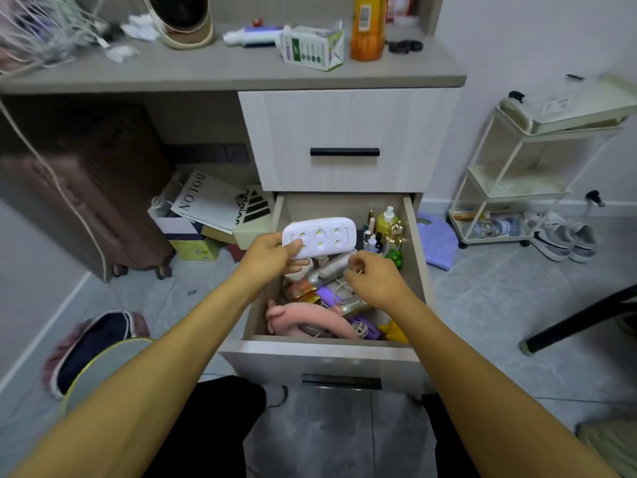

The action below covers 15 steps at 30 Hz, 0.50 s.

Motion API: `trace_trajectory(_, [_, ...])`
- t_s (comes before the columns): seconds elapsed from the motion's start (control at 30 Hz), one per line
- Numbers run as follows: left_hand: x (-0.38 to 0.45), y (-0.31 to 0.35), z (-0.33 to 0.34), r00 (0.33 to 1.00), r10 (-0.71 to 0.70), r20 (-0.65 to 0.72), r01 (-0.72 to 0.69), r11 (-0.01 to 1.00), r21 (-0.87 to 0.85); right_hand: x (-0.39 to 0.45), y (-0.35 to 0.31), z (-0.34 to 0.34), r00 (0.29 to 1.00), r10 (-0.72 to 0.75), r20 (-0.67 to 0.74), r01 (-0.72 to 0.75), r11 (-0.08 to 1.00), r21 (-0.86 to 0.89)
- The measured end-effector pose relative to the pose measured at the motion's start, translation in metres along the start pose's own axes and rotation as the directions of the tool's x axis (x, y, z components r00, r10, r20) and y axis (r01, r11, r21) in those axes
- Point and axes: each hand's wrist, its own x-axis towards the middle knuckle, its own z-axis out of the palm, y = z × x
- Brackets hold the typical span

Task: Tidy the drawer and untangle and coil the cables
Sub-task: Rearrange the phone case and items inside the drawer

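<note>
The lower drawer [320, 357] of the desk stands pulled out and is crammed with clutter. My left hand [272, 253] grips a flat white device with small round lights [324, 234] by its left end and holds it above the drawer. My right hand [374, 274] hovers over the middle of the drawer with curled fingers that pinch a thin white cable [339, 286]. The cable runs down among a silver tube [331, 267], a purple gadget [329, 296] and a pink plush toy [303, 317]. Small bottles [386, 225] stand at the drawer's back right.
The upper drawer [344, 139] is closed. On the desktop [206, 69] lie tangled white cables [41, 36], an orange bottle [367, 25] and an opened carton [312, 46]. A pink suitcase [79, 188] and paper bags [210, 205] fill the space under the desk. A cream trolley [517, 177] stands on the right.
</note>
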Motion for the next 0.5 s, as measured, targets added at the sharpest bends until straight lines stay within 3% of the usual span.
trace_trajectory(0.13, [-0.039,0.027,-0.014,1.0,-0.014,0.018,0.017,0.982,-0.19,-0.023,-0.032,-0.008,0.984,-0.176,-0.031,0.178,0.962,0.209])
trace_trajectory(0.23, [-0.068,0.038,-0.025,1.0,-0.001,0.021,0.008,0.953,-0.303,-0.04,-0.045,-0.009,0.97,-0.24,-0.035,0.241,0.934,0.262])
trace_trajectory(0.4, [-0.107,0.035,-0.039,1.0,-0.01,-0.021,0.003,0.948,-0.319,-0.065,-0.061,0.007,0.954,-0.296,0.04,0.26,0.889,0.376])
trace_trajectory(0.5, [-0.119,0.026,-0.043,0.999,-0.022,-0.036,0.01,0.954,-0.299,-0.074,-0.068,0.016,0.943,-0.327,0.058,0.286,0.888,0.359])
